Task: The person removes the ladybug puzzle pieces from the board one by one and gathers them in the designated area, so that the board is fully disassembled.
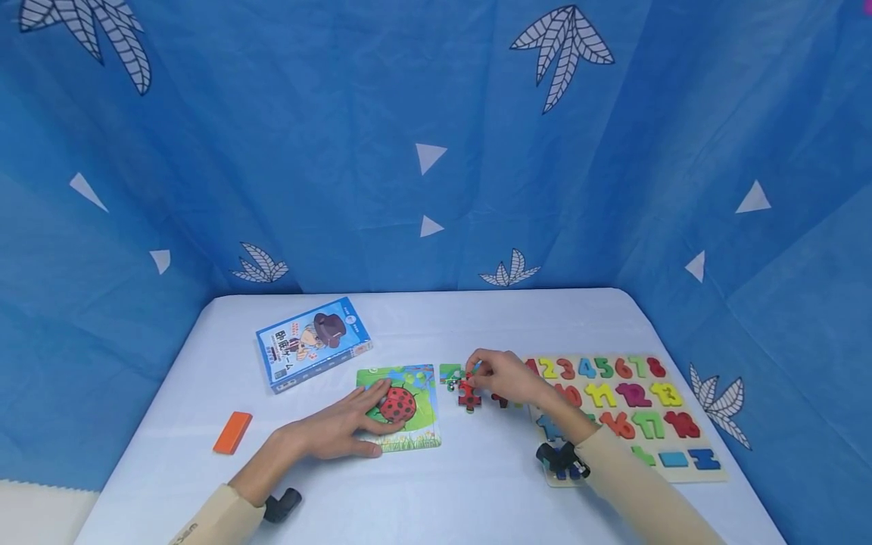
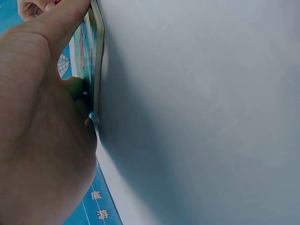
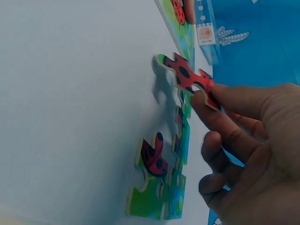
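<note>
A square ladybug picture board (image 1: 425,393) lies near the middle of the white table. My left hand (image 1: 341,428) rests on its left part with fingers spread. From the left wrist view, the thumb reaches along the board's edge (image 2: 99,56), and the palm hides much of the board. To the right, my right hand (image 1: 507,376) pinches a red jigsaw piece (image 3: 185,72) with black spots between thumb and index finger. That piece is raised above the table. Below it lie more jigsaw pieces, one of them green with a red-and-black part (image 3: 153,159).
A number board (image 1: 681,446) with colourful digits lies under and beyond my right forearm. A blue box (image 1: 313,341) with a hat-wearing figure stands back left. An orange block (image 1: 233,433) lies at the left. Blue cloth (image 1: 381,91) hangs behind the table.
</note>
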`<act>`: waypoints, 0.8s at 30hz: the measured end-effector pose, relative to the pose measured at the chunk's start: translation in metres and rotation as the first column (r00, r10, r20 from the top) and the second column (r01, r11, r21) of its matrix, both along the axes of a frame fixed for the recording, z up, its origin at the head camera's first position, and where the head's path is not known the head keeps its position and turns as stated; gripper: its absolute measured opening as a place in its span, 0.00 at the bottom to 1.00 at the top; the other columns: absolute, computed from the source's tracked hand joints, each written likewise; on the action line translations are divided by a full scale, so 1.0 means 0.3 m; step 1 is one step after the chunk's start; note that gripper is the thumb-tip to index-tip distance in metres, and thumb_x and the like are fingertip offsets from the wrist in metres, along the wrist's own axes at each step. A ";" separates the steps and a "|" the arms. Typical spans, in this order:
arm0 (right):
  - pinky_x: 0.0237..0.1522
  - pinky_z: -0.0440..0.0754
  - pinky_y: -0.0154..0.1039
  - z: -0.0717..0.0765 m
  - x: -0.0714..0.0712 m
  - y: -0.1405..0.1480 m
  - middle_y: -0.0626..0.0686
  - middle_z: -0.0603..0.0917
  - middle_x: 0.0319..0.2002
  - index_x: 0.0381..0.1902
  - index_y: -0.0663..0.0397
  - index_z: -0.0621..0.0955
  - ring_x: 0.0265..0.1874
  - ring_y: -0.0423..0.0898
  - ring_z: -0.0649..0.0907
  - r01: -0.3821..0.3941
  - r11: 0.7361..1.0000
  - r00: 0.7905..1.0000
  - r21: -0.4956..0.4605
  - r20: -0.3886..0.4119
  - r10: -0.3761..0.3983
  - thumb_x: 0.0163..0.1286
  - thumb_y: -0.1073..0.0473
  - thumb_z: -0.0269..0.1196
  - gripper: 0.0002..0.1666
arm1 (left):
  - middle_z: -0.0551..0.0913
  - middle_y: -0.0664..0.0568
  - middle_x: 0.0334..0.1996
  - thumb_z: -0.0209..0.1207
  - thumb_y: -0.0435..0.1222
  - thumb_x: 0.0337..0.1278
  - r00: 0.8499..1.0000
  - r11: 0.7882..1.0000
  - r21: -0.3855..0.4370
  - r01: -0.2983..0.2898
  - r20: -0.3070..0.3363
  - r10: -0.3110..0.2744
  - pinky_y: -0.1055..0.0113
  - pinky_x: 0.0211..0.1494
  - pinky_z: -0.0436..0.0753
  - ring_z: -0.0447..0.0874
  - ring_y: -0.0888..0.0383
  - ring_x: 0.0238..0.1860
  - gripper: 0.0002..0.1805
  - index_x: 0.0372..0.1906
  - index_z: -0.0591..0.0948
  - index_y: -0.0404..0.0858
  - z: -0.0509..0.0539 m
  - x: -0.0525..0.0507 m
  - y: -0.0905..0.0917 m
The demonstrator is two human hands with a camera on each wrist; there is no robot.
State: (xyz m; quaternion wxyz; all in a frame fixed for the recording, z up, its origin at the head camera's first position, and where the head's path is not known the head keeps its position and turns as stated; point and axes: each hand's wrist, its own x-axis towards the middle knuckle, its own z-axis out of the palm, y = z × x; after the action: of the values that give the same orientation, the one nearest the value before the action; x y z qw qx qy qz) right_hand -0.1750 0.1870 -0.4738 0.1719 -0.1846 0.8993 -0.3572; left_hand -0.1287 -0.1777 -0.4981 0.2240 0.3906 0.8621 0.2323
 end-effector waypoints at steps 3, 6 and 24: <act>0.22 0.74 0.37 0.003 -0.001 0.012 0.44 0.86 0.30 0.43 0.44 0.80 0.23 0.45 0.79 -0.011 1.000 0.999 0.022 0.035 0.010 0.70 0.57 0.66 0.06 | 0.39 0.46 0.82 0.60 0.55 0.66 1.000 1.000 0.003 -0.004 0.004 0.004 0.43 0.80 0.42 0.33 0.47 0.82 0.27 0.69 0.72 0.68 0.000 0.000 0.001; 0.25 0.75 0.37 0.004 -0.001 0.017 0.43 0.86 0.30 0.43 0.44 0.81 0.25 0.44 0.80 -0.016 0.999 0.999 0.049 0.047 0.014 0.70 0.58 0.66 0.05 | 0.38 0.47 0.82 0.60 0.55 0.66 1.000 1.000 0.008 -0.002 0.003 0.002 0.43 0.80 0.42 0.33 0.47 0.82 0.27 0.69 0.72 0.68 -0.001 -0.001 0.000; 0.29 0.76 0.35 -0.027 -0.001 0.039 0.43 0.81 0.31 0.39 0.43 0.82 0.29 0.43 0.78 0.052 0.989 0.999 0.137 0.006 -0.053 0.68 0.58 0.68 0.05 | 0.39 0.47 0.82 0.60 0.55 0.65 0.999 1.000 0.002 -0.024 0.028 0.024 0.41 0.80 0.42 0.32 0.47 0.82 0.28 0.70 0.71 0.69 0.006 0.004 0.006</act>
State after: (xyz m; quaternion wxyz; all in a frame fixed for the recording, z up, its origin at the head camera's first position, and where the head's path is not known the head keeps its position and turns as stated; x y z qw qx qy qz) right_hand -0.1753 0.1986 -0.4820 0.1793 -0.1467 0.9254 -0.2999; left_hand -0.1277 -0.1758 -0.4961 0.2330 0.3773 0.8632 0.2413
